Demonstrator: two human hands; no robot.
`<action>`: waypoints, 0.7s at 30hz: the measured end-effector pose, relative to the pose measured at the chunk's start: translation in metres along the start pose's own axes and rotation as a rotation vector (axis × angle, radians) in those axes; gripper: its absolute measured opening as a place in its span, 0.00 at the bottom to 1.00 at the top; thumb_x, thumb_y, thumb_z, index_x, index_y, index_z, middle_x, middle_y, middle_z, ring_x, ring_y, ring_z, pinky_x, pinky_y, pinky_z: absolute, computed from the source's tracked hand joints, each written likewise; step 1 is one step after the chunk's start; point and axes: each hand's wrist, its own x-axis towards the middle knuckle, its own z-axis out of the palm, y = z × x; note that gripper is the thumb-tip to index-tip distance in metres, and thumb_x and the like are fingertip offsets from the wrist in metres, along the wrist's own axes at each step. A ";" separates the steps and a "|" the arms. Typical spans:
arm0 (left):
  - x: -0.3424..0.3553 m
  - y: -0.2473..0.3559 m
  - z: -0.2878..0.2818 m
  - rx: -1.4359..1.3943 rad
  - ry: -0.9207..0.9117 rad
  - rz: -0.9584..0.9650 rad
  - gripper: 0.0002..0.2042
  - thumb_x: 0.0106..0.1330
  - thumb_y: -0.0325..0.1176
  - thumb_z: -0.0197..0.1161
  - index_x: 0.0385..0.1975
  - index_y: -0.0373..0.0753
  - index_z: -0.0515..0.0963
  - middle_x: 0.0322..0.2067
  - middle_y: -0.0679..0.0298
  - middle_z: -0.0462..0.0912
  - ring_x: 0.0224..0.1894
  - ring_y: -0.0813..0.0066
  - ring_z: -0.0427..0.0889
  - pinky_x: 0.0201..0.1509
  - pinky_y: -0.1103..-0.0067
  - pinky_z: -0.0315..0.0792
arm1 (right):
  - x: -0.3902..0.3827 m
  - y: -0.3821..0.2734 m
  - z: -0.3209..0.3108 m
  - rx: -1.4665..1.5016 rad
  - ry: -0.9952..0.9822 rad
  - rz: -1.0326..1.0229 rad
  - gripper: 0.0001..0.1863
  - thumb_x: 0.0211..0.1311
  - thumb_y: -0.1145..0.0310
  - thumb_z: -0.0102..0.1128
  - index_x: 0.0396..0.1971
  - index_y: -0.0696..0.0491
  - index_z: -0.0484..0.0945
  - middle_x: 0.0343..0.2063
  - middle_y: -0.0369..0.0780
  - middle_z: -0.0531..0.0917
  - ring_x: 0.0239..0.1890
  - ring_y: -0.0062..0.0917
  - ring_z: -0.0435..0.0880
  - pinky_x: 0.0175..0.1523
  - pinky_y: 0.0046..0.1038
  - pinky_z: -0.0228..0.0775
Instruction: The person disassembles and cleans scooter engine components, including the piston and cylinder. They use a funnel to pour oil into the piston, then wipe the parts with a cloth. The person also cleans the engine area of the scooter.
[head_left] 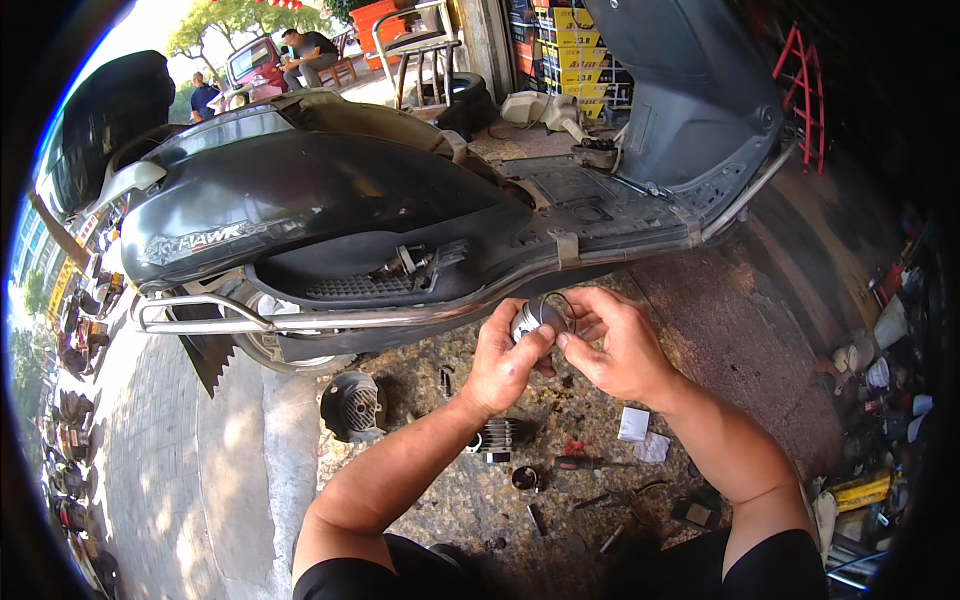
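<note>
My left hand is closed around a small silver piston, thumb pressed on its side. In the fingertips of my right hand is a thin dark piston ring, pinched right at the piston's edge. Whether the ring sits in a groove I cannot make out. Both hands are in front of the black scooter. On the stained ground below lie a finned cylinder block, a black fan cover and a small dark round part.
A screwdriver, a white box, crumpled plastic and pliers lie on the ground between my forearms. The scooter's chrome side rail runs just beyond my hands. Clutter fills the right edge; two people are far off at upper left.
</note>
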 end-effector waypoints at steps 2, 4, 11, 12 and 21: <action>0.000 0.003 -0.002 0.039 -0.028 -0.074 0.17 0.64 0.35 0.56 0.49 0.35 0.67 0.40 0.58 0.78 0.34 0.70 0.81 0.33 0.75 0.79 | -0.001 0.001 -0.001 0.056 -0.023 0.025 0.24 0.51 0.72 0.69 0.47 0.67 0.74 0.35 0.47 0.83 0.36 0.30 0.86 0.40 0.28 0.79; -0.003 0.001 0.002 -0.058 0.009 -0.006 0.18 0.65 0.37 0.59 0.47 0.32 0.67 0.35 0.60 0.78 0.30 0.76 0.80 0.29 0.80 0.79 | -0.001 0.002 -0.001 -0.001 -0.021 -0.008 0.26 0.50 0.72 0.70 0.49 0.67 0.74 0.37 0.47 0.82 0.37 0.30 0.85 0.42 0.28 0.79; -0.003 0.002 -0.001 -0.048 -0.048 -0.100 0.20 0.65 0.40 0.55 0.53 0.36 0.68 0.44 0.56 0.79 0.39 0.68 0.80 0.31 0.74 0.79 | -0.002 0.001 -0.003 -0.051 -0.071 0.010 0.28 0.51 0.75 0.69 0.54 0.66 0.72 0.44 0.46 0.79 0.42 0.29 0.83 0.45 0.27 0.78; -0.003 0.002 -0.001 -0.034 -0.028 -0.126 0.20 0.65 0.40 0.54 0.52 0.35 0.69 0.44 0.56 0.79 0.39 0.68 0.80 0.31 0.74 0.78 | -0.001 0.000 -0.003 -0.049 -0.074 0.017 0.28 0.51 0.75 0.69 0.54 0.66 0.72 0.44 0.47 0.79 0.42 0.29 0.83 0.45 0.27 0.78; -0.004 0.000 0.004 -0.028 -0.003 0.053 0.14 0.65 0.34 0.54 0.46 0.33 0.67 0.35 0.60 0.78 0.29 0.76 0.78 0.30 0.79 0.77 | -0.004 -0.001 0.002 -0.103 -0.019 0.049 0.24 0.51 0.73 0.67 0.49 0.65 0.74 0.38 0.47 0.82 0.38 0.31 0.85 0.42 0.29 0.78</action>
